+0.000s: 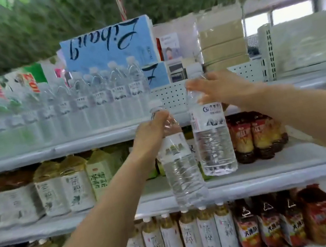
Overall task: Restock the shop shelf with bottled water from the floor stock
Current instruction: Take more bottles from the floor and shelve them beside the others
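Two water bottles are in the air mid-frame, neither shelved yet. The left bottle (pixel 180 163) is tilted, base toward lower right, cap up near the upper shelf (pixel 54 151) lip. The right bottle (pixel 212 136) is upright, just beside it, cap higher and level with the pegboard back (pixel 172 98). Can't tell if the two touch.

Progress: the upper shelf carries a packed row of water (pixel 90 105) from the left edge of frame to about centre. An open slot shows right of that row, in front of the pegboard, and is the likely target for both. The job looks well along, with at least these two left to place. Floor stock is out of view, so the remaining count is unknown.

Hands: the left hand (pixel 153 134) is curled round the left bottle's shoulder just under the cap. The right hand (pixel 222 88) clasps the right bottle's shoulder from the right, fingers reaching across its front. It's blurred, so the exact wrap is unclear, but it carries the bottle.

Around: tea bottles (pixel 75 185) below, red-label packs (pixel 254 134) centre right, blue tissue pack (pixel 108 46) above.
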The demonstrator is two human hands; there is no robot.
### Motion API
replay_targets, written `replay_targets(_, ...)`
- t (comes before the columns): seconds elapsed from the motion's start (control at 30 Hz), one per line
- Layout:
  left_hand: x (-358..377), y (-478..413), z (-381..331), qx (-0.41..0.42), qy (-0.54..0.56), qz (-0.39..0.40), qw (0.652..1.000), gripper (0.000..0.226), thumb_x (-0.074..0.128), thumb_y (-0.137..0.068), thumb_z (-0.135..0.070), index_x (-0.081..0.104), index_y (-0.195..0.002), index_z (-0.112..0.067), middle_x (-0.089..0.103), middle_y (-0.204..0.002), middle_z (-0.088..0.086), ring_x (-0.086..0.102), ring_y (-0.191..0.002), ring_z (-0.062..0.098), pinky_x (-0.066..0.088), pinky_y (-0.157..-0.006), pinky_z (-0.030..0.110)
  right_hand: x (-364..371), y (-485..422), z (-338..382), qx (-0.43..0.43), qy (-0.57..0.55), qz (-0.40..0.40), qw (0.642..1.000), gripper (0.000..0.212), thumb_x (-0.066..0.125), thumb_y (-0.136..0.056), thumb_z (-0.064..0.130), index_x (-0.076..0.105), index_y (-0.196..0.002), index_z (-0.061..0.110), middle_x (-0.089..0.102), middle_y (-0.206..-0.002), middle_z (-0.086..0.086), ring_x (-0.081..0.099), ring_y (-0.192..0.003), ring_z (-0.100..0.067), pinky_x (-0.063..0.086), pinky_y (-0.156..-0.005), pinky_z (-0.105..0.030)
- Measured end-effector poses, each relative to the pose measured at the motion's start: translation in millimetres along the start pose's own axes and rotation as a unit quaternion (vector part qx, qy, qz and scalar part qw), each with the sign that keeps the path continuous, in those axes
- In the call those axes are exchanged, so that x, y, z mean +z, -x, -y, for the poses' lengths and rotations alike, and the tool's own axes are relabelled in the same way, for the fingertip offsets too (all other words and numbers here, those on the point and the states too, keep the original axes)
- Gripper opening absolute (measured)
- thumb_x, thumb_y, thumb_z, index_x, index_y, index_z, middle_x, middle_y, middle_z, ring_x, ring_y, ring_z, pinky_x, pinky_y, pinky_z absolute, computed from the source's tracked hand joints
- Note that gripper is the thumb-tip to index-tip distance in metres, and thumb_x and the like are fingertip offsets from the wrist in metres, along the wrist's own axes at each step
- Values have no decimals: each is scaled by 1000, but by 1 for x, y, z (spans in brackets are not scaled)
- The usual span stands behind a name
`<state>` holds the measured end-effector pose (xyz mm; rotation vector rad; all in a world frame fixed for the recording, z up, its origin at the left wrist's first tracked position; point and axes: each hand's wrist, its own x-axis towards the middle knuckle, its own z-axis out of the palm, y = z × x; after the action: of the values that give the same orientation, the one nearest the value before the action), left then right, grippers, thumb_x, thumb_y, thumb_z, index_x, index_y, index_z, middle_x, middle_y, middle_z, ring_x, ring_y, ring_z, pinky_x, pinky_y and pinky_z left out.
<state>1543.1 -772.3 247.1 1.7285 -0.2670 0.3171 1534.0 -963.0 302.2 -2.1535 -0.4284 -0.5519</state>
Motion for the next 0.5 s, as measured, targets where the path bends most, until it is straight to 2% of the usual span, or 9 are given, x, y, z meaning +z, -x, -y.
replay_targets(0.07,-20,-28,-5,-2,8,-14,1000,32,53,-92,-42,71,-89,-15,77,-85,0,67,-67,15,46,-53,22,0,-38,17,-6,-10,-20,1000,55,53,-90,60,60,-125,18,64,-124,-9,66,-104,-25,55,-75,-32)
replay_targets(0.1,-29,-42,-8,-4,14,-21,1000,33,54,-91,-42,70,-89,-14,77,-85,2,65,-59,13,44,-46,17,0,-57,26,-6,-11,-36,999,59,54,-89,61,59,-126,16,64,-125,-10,66,-105,-25,53,-74,-32)
replay_targets(0.17,-45,-68,-13,-11,37,-30,999,35,56,-90,-43,70,-94,-11,76,-86,4,63,-47,9,41,-39,14,-1,-91,42,-10,-21,-86,996,53,57,-88,58,62,-111,11,69,-106,-9,68,-90,-21,54,-71,-33)
replay_targets(0.23,-57,-90,-17,-16,56,-32,998,39,56,-90,-45,71,-101,-10,76,-87,2,62,-44,7,43,-39,15,1,-122,56,-7,-33,-151,988,37,59,-89,52,59,-89,15,63,-79,-1,62,-69,-15,48,-63,-28)
replay_targets(0.3,-67,-110,-19,-14,67,-23,997,35,55,-91,-45,70,-99,-14,75,-85,-1,63,-47,7,45,-44,17,8,-149,64,1,-30,-188,982,34,60,-87,51,55,-81,18,58,-71,2,59,-63,-13,47,-62,-29)
replay_targets(0.4,-77,-134,-19,-7,69,3,998,38,54,-92,-46,71,-103,-14,76,-92,-2,64,-55,9,47,-49,19,23,-182,64,8,23,-212,977,52,56,-76,66,61,-95,18,64,-84,-1,67,-82,-25,53,-78,-41)
replay_targets(0.5,-81,-153,-17,-5,76,17,997,44,54,-91,-46,71,-112,-11,76,-98,0,64,-56,10,47,-47,18,41,-200,54,38,147,-221,964,67,47,-85,67,51,-129,16,57,-107,0,56,-98,-26,45,-85,-39)
